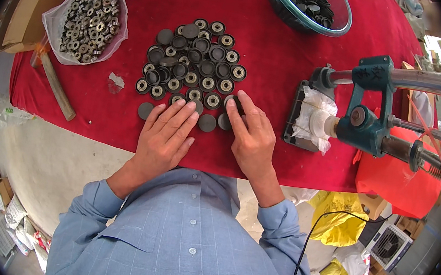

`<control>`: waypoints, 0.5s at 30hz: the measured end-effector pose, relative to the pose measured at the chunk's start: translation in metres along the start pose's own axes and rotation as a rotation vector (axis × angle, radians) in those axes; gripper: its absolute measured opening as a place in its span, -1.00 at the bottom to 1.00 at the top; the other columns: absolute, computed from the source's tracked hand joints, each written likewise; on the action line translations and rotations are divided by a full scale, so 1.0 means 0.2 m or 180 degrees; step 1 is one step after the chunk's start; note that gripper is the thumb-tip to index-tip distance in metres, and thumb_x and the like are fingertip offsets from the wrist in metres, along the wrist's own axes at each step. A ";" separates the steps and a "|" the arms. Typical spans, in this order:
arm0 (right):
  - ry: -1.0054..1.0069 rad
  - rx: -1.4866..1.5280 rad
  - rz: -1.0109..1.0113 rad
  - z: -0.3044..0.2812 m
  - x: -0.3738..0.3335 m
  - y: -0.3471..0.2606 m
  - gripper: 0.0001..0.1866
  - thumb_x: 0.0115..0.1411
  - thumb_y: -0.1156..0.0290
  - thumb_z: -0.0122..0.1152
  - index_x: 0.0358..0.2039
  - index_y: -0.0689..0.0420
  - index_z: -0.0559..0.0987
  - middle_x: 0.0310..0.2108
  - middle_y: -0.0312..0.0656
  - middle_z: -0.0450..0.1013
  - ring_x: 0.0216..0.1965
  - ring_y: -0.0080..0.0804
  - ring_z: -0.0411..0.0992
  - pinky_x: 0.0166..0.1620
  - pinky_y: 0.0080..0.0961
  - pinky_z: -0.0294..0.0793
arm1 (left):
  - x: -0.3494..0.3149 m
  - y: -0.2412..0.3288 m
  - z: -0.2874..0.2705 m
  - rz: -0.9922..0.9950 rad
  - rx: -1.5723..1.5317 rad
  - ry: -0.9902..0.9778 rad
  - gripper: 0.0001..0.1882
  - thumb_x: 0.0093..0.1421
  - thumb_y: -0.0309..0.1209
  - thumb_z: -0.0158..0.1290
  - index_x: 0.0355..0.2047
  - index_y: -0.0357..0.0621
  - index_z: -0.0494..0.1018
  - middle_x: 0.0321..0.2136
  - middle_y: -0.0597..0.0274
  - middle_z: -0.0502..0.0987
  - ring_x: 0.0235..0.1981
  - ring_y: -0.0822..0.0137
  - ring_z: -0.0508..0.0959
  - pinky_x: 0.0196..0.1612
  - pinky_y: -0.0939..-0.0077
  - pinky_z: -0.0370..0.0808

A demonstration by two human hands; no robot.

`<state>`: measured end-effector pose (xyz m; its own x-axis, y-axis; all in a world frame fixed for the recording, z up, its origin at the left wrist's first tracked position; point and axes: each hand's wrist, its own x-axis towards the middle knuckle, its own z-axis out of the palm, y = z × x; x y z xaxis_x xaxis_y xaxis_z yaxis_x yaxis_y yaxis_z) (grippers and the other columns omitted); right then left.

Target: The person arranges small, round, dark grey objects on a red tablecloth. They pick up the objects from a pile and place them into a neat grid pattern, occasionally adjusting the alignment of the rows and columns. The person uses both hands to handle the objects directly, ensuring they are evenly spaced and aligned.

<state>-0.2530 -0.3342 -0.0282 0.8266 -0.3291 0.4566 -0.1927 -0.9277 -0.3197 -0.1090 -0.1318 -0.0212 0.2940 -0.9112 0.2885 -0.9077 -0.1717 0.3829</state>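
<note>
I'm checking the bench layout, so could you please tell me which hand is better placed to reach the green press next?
Probably the right hand: it is nearer the green press, which stands on its side, while the left hand lies farther away.

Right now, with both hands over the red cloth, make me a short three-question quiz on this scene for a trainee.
1. True or false: the left hand is palm up.
2. Which stands to the right of the right hand: (a) the bag of metal rings, (b) the teal press, (c) the wooden handle?
3. Fill in: the dark pieces near the picture's top sit in a see-through ____.

Key: 1. False. 2. b. 3. bowl.
</note>
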 end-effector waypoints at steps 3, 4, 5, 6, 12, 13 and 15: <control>-0.0021 -0.0246 -0.0047 0.01 -0.02 -0.02 -0.53 0.18 0.53 0.37 0.14 0.19 0.72 0.26 -0.07 0.56 0.06 -0.18 0.62 0.04 -0.24 0.63 | -0.01 0.00 0.01 -0.0006 0.0007 -0.0053 -0.35 0.26 -0.41 0.32 0.37 -0.24 0.50 0.44 0.02 0.48 0.51 0.00 0.39 0.56 -0.12 0.19; -0.0014 -0.0332 -0.0069 0.01 -0.03 -0.02 -0.54 0.19 0.52 0.37 0.14 0.19 0.72 0.27 -0.08 0.56 0.07 -0.20 0.62 0.04 -0.25 0.61 | -0.01 0.00 0.01 -0.0025 -0.0004 -0.0063 -0.35 0.27 -0.40 0.31 0.37 -0.24 0.50 0.44 0.02 0.48 0.52 0.00 0.39 0.56 -0.12 0.19; 0.0004 -0.0344 -0.0053 0.02 -0.04 -0.03 -0.53 0.19 0.52 0.37 0.15 0.19 0.72 0.28 -0.08 0.56 0.07 -0.20 0.62 0.04 -0.25 0.61 | -0.02 0.01 0.02 -0.0044 -0.0016 -0.0072 -0.35 0.27 -0.40 0.31 0.37 -0.23 0.51 0.44 0.01 0.48 0.52 0.00 0.39 0.56 -0.12 0.18; 0.0021 -0.0350 -0.0041 0.02 -0.04 -0.03 -0.52 0.18 0.52 0.37 0.15 0.18 0.72 0.28 -0.09 0.56 0.08 -0.20 0.61 0.04 -0.24 0.60 | -0.02 0.01 0.02 -0.0068 -0.0022 -0.0082 -0.36 0.27 -0.40 0.30 0.37 -0.23 0.51 0.44 0.01 0.47 0.52 0.00 0.38 0.56 -0.12 0.18; -0.0134 0.0041 0.0261 -0.02 -0.01 -0.01 -0.50 0.17 0.62 0.31 0.16 0.17 0.71 0.23 -0.07 0.58 0.06 -0.15 0.61 0.03 -0.23 0.58 | -0.02 0.02 0.01 -0.0044 0.0246 0.0001 -0.42 0.28 -0.40 0.25 0.33 -0.22 0.56 0.43 0.09 0.49 0.52 0.07 0.39 0.57 -0.14 0.12; -0.0200 0.0155 0.0344 -0.03 0.00 -0.01 -0.49 0.16 0.64 0.29 0.16 0.17 0.71 0.22 -0.07 0.59 0.05 -0.14 0.61 0.03 -0.23 0.58 | -0.04 0.02 0.01 -0.0067 0.0264 0.0016 -0.41 0.28 -0.40 0.24 0.33 -0.21 0.56 0.44 0.09 0.48 0.51 0.07 0.39 0.57 -0.15 0.12; -0.0053 0.0323 0.0458 -0.02 0.02 -0.02 -0.48 0.12 0.66 0.28 0.14 0.17 0.72 0.18 -0.05 0.60 0.02 -0.09 0.61 0.02 -0.22 0.58 | -0.07 0.02 0.01 -0.0091 0.0296 0.0049 -0.41 0.28 -0.42 0.23 0.34 -0.19 0.55 0.45 0.11 0.47 0.49 0.09 0.41 0.57 -0.17 0.10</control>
<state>-0.2515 -0.3331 -0.0218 0.8030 -0.4535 0.3866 -0.2560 -0.8484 -0.4633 -0.1169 -0.1205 -0.0264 0.3241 -0.8997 0.2925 -0.9226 -0.2321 0.3082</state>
